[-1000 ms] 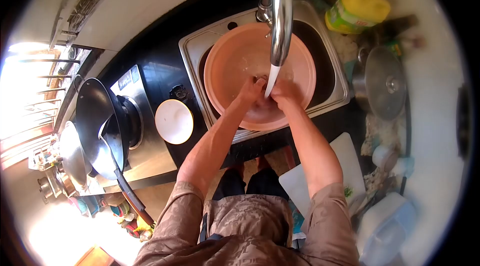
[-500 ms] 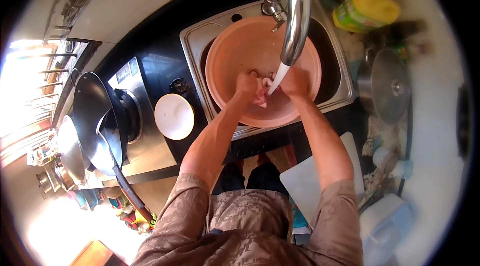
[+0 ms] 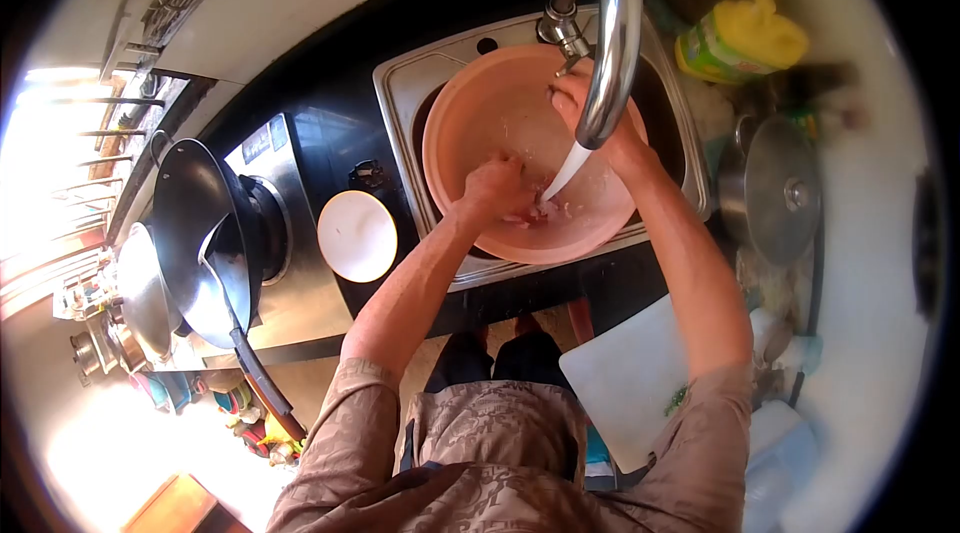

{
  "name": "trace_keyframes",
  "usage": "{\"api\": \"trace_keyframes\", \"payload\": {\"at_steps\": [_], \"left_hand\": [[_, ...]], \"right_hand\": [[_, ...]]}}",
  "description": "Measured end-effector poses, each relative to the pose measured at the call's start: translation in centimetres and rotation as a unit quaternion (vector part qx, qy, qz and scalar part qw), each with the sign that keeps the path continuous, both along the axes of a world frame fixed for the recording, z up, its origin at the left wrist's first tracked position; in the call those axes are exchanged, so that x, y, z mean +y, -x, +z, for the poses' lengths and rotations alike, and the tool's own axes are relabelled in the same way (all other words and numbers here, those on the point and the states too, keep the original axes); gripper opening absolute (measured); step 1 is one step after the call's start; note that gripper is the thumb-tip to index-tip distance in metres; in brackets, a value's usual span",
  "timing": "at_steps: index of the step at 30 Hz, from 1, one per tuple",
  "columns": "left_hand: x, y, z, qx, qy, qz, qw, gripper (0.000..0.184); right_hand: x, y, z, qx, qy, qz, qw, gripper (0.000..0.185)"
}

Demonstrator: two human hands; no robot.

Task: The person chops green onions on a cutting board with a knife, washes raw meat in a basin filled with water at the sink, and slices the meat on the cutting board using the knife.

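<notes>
A wide pink basin [image 3: 446, 103] sits in the sink and holds water with pieces of raw meat [image 3: 528, 219] at its near side. Inside it, my left hand [image 3: 497, 187] is just above and left of the meat, its fingers loosely spread and partly hidden. Up at the faucet lever [image 3: 568, 65], my right hand [image 3: 580, 108] has its fingers bent against the lever, partly behind the spout. From the curved chrome faucet [image 3: 612, 53] a white stream of water [image 3: 566, 173] runs down onto the meat.
The steel sink [image 3: 398, 83] surrounds the basin. To the left are a white bowl [image 3: 357, 236] and a black wok [image 3: 200, 233] with a long-handled spatula on the stove. On the right stand a yellow jug [image 3: 740, 38], a lidded pot [image 3: 780, 191] and a white board [image 3: 625, 373].
My right hand has left the meat and moved up to the faucet lever. My left hand has come off the meat slightly. Water still runs.
</notes>
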State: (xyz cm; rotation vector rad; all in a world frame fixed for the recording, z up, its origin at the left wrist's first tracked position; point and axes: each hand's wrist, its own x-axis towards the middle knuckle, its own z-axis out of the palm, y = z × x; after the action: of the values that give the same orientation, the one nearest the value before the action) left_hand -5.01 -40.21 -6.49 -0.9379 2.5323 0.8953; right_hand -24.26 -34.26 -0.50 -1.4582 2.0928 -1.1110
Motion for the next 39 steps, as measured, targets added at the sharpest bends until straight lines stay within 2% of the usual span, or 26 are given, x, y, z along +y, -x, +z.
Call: {"api": "trace_keyframes", "payload": {"at_steps": [2,4,5,7,8,9,11,12,14,15,17,18,20,21,23,24,25,26,28,29,30,31,32,34,35,39], "left_hand": [[0.2,-0.3,-0.6,-0.012,0.002,-0.047,0.999,0.044],[-0.3,-0.7,-1.6,0.052,0.015,-0.054,0.997,0.041],[-0.7,-0.5,-2.1,0.052,0.016,-0.054,0.997,0.041],[-1.0,-0.7,-2.3,-0.033,-0.053,-0.075,0.995,0.034],[-1.1,-0.8,-2.5,-0.032,-0.053,-0.076,0.995,0.034],[-1.5,-1.1,-3.8,0.019,-0.063,-0.046,0.997,0.03],[-2.3,-1.8,-8.2,0.068,-0.07,-0.017,0.995,0.027],[-2.8,-2.1,-11.7,0.071,-0.02,-0.028,0.997,0.026],[-1.9,-2.2,-11.7,0.069,0.019,-0.041,0.997,0.026],[-1.4,-1.5,-7.4,0.03,-0.007,0.009,0.999,0.027],[-1.7,-0.1,-5.3,0.002,-0.021,0.059,0.998,0.03],[-1.6,-0.3,-6.7,-0.01,0.005,0.054,0.999,0.033],[-1.5,0.1,-7.0,-0.019,0.029,0.044,0.998,0.037],[-1.8,0.4,-6.1,-0.016,-0.094,0.175,0.98,0.043],[-2.1,0.4,-5.2,-0.014,-0.21,0.302,0.93,0.048],[-2.4,0.6,-5.1,0.036,-0.233,0.343,0.909,0.046],[-2.5,0.7,-5.1,0.085,-0.257,0.382,0.884,0.045],[-2.5,0.4,-5.2,0.081,-0.258,0.383,0.883,0.045],[-3.3,-0.2,-5.2,0.23,-0.298,0.301,0.876,0.037],[-3.8,-0.6,-4.7,0.229,-0.297,0.301,0.877,0.037],[-4.2,-0.9,-2.8,0.16,-0.273,0.22,0.923,0.034],[-4.4,-1.4,-2.3,0.088,-0.245,0.135,0.956,0.032],[-4.3,-1.6,-2.6,0.089,-0.245,0.136,0.956,0.032],[-3.6,-2.1,-4.5,0.145,-0.152,0.028,0.977,0.033],[-3.1,-2.4,-4.8,0.144,-0.155,0.03,0.977,0.033],[-1.3,-1.0,-3.7,0.092,-0.077,-0.032,0.992,0.032]], "right_hand": [[-2.2,1.4,-1.9,0.017,-0.007,0.006,1.0,0.015],[-2.8,1.3,-2.7,0.021,-0.031,0.003,0.999,0.016],[-3.2,1.1,-3.2,-0.16,-0.011,-0.029,0.987,0.017],[-2.1,0.2,-4.3,-0.341,0.004,-0.063,0.938,0.018],[-0.5,-0.4,-4.8,-0.181,-0.071,-0.045,0.98,0.02],[0.9,-0.9,-4.8,-0.014,-0.141,-0.027,0.989,0.022],[3.1,-2.5,-3.5,0.003,-0.324,-0.094,0.941,0.032],[3.5,-3.5,-5.5,0.002,-0.324,-0.094,0.941,0.032],[5.0,-6.6,-10.8,-0.138,-0.217,-0.061,0.964,0.032],[5.9,-8.2,-12.2,-0.187,-0.183,-0.052,0.964,0.032],[5.4,-9.9,-11.9,-0.271,-0.13,0.022,0.953,0.042],[5.2,-9.6,-10.5,-0.272,-0.126,0.018,0.954,0.042],[5.4,-8.5,-6.7,-0.498,-0.328,-0.068,0.8,0.033],[5.7,-8.1,-7.0,-0.498,-0.329,-0.07,0.799,0.033],[6.0,-6.7,-7.9,-0.45,-0.346,-0.07,0.82,0.023],[5.7,-6.1,-8.1,-0.45,-0.343,-0.069,0.822,0.023],[5.7,-5.8,-8.3,-0.246,-0.342,-0.107,0.9,0.021],[6.0,-5.7,-8.6,-0.034,-0.328,-0.139,0.934,0.02],[5.5,-3.7,-9.8,-0.085,-0.297,-0.179,0.934,0.021],[5.5,-3.1,-10.2,-0.11,-0.28,-0.197,0.933,0.021],[5.4,-2.7,-10.3,-0.135,-0.261,-0.215,0.931,0.021],[5.5,-2.3,-9.2,-0.051,-0.239,-0.177,0.953,0.02],[5.4,-1.9,-8.1,0.036,-0.214,-0.138,0.966,0.018],[5.5,-2.2,-6.5,0.096,-0.224,-0.105,0.964,0.017],[5.8,-3.1,-5.8,0.151,-0.234,-0.073,0.958,0.016],[6.0,-7.1,-5.7,0.21,-0.254,-0.018,0.944,0.023]]}}
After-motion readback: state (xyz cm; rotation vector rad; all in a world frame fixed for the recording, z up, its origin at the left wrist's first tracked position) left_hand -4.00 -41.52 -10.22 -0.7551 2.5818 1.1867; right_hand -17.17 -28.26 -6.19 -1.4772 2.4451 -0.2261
